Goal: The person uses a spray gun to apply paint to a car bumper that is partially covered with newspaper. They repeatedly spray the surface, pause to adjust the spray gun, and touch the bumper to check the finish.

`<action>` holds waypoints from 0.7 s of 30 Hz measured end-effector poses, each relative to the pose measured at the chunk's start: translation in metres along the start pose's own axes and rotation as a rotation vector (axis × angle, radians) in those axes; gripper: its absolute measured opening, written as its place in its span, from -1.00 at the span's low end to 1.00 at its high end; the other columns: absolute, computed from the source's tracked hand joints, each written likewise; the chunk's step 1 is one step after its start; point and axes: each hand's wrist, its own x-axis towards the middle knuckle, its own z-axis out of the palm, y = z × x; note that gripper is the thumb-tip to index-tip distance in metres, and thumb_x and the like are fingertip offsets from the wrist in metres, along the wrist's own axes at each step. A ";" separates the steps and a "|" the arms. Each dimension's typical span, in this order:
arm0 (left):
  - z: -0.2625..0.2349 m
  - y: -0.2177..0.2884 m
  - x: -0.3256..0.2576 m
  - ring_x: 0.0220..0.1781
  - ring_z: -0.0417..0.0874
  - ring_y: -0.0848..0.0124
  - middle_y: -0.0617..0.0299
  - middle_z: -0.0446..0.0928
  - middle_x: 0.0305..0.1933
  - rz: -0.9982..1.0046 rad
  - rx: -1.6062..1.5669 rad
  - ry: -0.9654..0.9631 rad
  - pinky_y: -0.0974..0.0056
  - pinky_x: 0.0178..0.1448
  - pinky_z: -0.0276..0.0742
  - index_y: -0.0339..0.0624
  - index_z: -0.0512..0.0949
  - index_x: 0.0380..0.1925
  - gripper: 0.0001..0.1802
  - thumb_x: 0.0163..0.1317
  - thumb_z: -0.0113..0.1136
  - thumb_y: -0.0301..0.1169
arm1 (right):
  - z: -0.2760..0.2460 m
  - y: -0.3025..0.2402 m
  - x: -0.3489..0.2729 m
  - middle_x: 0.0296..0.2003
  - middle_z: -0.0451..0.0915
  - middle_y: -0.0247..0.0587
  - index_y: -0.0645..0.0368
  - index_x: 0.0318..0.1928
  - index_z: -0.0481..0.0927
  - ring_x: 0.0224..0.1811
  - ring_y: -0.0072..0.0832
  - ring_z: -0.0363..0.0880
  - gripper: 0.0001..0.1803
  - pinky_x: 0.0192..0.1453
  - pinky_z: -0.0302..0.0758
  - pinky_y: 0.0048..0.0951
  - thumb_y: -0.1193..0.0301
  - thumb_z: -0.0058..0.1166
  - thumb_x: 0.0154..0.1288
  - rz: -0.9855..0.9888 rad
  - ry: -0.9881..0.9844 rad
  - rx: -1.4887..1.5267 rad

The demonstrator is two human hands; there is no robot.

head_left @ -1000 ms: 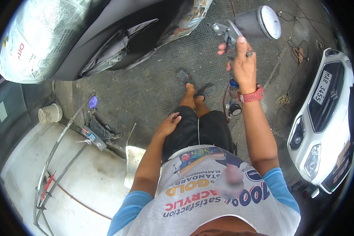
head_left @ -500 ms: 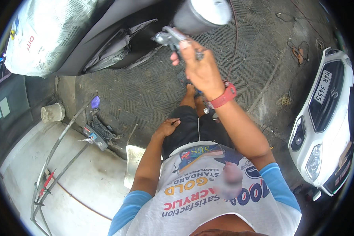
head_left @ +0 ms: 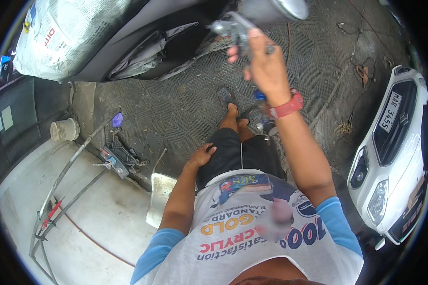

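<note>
My right hand (head_left: 267, 69) is wrapped round the handle of a spray gun (head_left: 237, 31), out ahead of me. A round grey cup with a pale top (head_left: 271, 10) sits on the gun, blurred and partly cut off by the upper edge. The nozzle end points left, toward a dark grey car bumper (head_left: 92, 61), with a gap between them. Crumpled masking paper (head_left: 140, 59) lines the bumper's opening, and newspaper sheeting (head_left: 64, 40) covers the area beside it. My left hand (head_left: 202, 156) rests on my thigh, holding nothing, its fingers loosely laid out.
A thin hose (head_left: 289, 42) runs down behind my right hand. On the left stand a dirty bucket (head_left: 64, 129) and a metal tube frame (head_left: 64, 175) by a white panel (head_left: 95, 223). A white car (head_left: 364, 194) stands at right; cords (head_left: 361, 71) lie on the floor.
My right hand has moved right and a little farther out with the spray gun. The bumper sits slightly higher and farther right in view. My left hand stays on my thigh.
</note>
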 end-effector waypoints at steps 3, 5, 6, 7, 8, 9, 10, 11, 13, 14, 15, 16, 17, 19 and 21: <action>-0.002 0.004 -0.001 0.68 0.36 -0.01 -0.01 0.41 0.63 0.010 -0.016 0.003 -0.03 0.71 0.25 0.10 0.39 0.59 -0.22 0.56 0.03 0.26 | -0.040 -0.006 0.000 -0.30 0.80 -0.21 0.29 0.28 0.67 -0.41 -0.60 0.74 -0.33 -0.57 0.49 -0.57 -0.07 -0.20 0.77 -0.026 0.123 -0.106; 0.000 0.000 0.005 0.68 0.36 -0.03 -0.03 0.41 0.63 0.032 -0.023 0.010 -0.04 0.71 0.25 0.09 0.39 0.59 -0.23 0.56 0.02 0.25 | -0.053 -0.016 -0.003 -0.24 0.80 -0.15 0.28 0.28 0.64 -0.21 -0.54 0.78 -0.28 -0.53 0.51 -0.55 -0.13 -0.30 0.77 -0.050 0.190 -0.143; 0.002 -0.002 0.008 0.68 0.36 -0.03 -0.05 0.40 0.63 0.043 -0.016 0.016 -0.04 0.71 0.25 0.09 0.39 0.59 -0.23 0.57 0.02 0.24 | -0.052 -0.022 -0.003 -0.23 0.80 -0.15 0.28 0.29 0.63 -0.21 -0.54 0.78 -0.28 -0.53 0.51 -0.55 -0.13 -0.30 0.77 -0.062 0.192 -0.153; 0.003 -0.003 0.011 0.68 0.36 -0.04 -0.06 0.40 0.63 0.053 -0.009 0.023 -0.04 0.71 0.25 0.09 0.39 0.59 -0.24 0.57 0.02 0.24 | -0.051 -0.029 -0.003 -0.23 0.80 -0.14 0.28 0.29 0.62 -0.20 -0.54 0.78 -0.28 -0.53 0.51 -0.54 -0.13 -0.30 0.77 -0.074 0.193 -0.164; 0.003 0.001 0.011 0.68 0.36 -0.05 -0.08 0.40 0.63 0.068 0.000 0.026 -0.05 0.71 0.25 0.09 0.39 0.59 -0.24 0.58 0.01 0.23 | -0.051 -0.034 -0.003 -0.22 0.80 -0.14 0.28 0.30 0.62 -0.20 -0.53 0.78 -0.27 -0.52 0.51 -0.54 -0.13 -0.30 0.77 -0.086 0.200 -0.178; 0.001 0.005 0.010 0.68 0.36 -0.05 -0.08 0.40 0.62 0.059 -0.008 0.022 -0.05 0.71 0.25 0.08 0.39 0.59 -0.25 0.58 0.01 0.23 | -0.047 -0.038 -0.003 -0.23 0.79 -0.14 0.28 0.30 0.62 -0.20 -0.53 0.78 -0.28 -0.52 0.51 -0.54 -0.13 -0.29 0.77 -0.080 0.169 -0.186; 0.000 0.008 0.008 0.68 0.35 -0.05 -0.09 0.40 0.62 0.049 -0.017 0.018 -0.06 0.71 0.25 0.08 0.39 0.59 -0.25 0.59 0.01 0.22 | -0.039 -0.042 -0.003 -0.23 0.79 -0.15 0.28 0.30 0.62 -0.20 -0.53 0.78 -0.28 -0.52 0.51 -0.54 -0.13 -0.29 0.77 -0.074 0.138 -0.195; -0.003 0.010 0.006 0.68 0.35 -0.06 -0.10 0.40 0.62 0.037 -0.025 0.018 -0.06 0.71 0.25 0.08 0.39 0.59 -0.25 0.59 0.01 0.22 | -0.030 -0.045 -0.002 -0.23 0.79 -0.15 0.27 0.30 0.62 -0.20 -0.53 0.78 -0.28 -0.52 0.51 -0.54 -0.13 -0.29 0.77 -0.070 0.105 -0.199; -0.006 0.010 0.007 0.67 0.36 -0.06 -0.10 0.40 0.62 0.046 -0.028 0.034 -0.05 0.71 0.26 0.08 0.39 0.59 -0.25 0.59 0.01 0.22 | -0.003 -0.043 -0.002 -0.37 0.76 -0.26 0.23 0.26 0.72 -0.56 -0.63 0.60 -0.34 -0.53 0.47 -0.52 -0.11 -0.11 0.74 -0.084 0.075 -0.065; -0.006 0.009 0.007 0.67 0.36 -0.06 -0.09 0.41 0.62 0.049 -0.034 0.040 -0.05 0.70 0.26 0.08 0.40 0.59 -0.25 0.59 0.01 0.22 | 0.013 -0.043 -0.004 -0.38 0.76 -0.27 0.22 0.30 0.70 -0.51 -0.64 0.63 -0.36 -0.47 0.51 -0.52 -0.09 -0.09 0.73 -0.089 0.021 -0.041; -0.009 0.012 0.004 0.67 0.37 -0.05 -0.09 0.41 0.62 0.042 -0.057 0.039 -0.04 0.70 0.27 0.06 0.40 0.58 -0.25 0.59 0.01 0.22 | 0.026 -0.045 -0.007 -0.38 0.75 -0.28 0.20 0.34 0.69 -0.45 -0.65 0.65 -0.37 -0.41 0.55 -0.52 -0.07 -0.06 0.73 -0.095 -0.029 -0.016; -0.013 0.015 0.001 0.66 0.38 -0.05 -0.09 0.41 0.61 0.035 -0.081 0.038 -0.03 0.70 0.27 0.05 0.41 0.58 -0.26 0.59 0.02 0.21 | 0.040 -0.047 -0.009 -0.39 0.74 -0.29 0.20 0.37 0.66 -0.41 -0.65 0.66 -0.38 -0.35 0.57 -0.52 -0.06 -0.03 0.72 -0.088 -0.080 -0.027; -0.014 0.016 -0.003 0.66 0.38 -0.04 -0.09 0.42 0.61 0.024 -0.107 0.038 -0.03 0.70 0.28 0.04 0.42 0.57 -0.26 0.59 0.03 0.21 | 0.054 -0.050 -0.012 -0.39 0.74 -0.30 0.20 0.40 0.64 -0.37 -0.65 0.67 -0.38 -0.28 0.60 -0.53 -0.04 -0.01 0.72 -0.079 -0.135 -0.037; -0.017 0.012 0.001 0.66 0.39 -0.02 -0.08 0.43 0.61 0.049 -0.129 0.047 -0.01 0.69 0.28 0.01 0.43 0.57 -0.26 0.58 0.04 0.19 | 0.078 -0.044 -0.015 -0.42 0.71 -0.30 0.25 0.42 0.61 -0.39 -0.63 0.65 -0.36 -0.24 0.62 -0.51 -0.04 0.03 0.70 -0.072 -0.195 -0.051; -0.019 0.008 0.002 0.65 0.40 -0.01 -0.07 0.43 0.61 0.059 -0.139 0.059 0.01 0.69 0.29 -0.02 0.43 0.56 -0.26 0.58 0.06 0.17 | 0.102 -0.040 -0.017 -0.43 0.70 -0.30 0.30 0.39 0.63 -0.38 -0.62 0.66 -0.35 -0.22 0.63 -0.50 -0.03 0.03 0.70 -0.125 -0.239 -0.014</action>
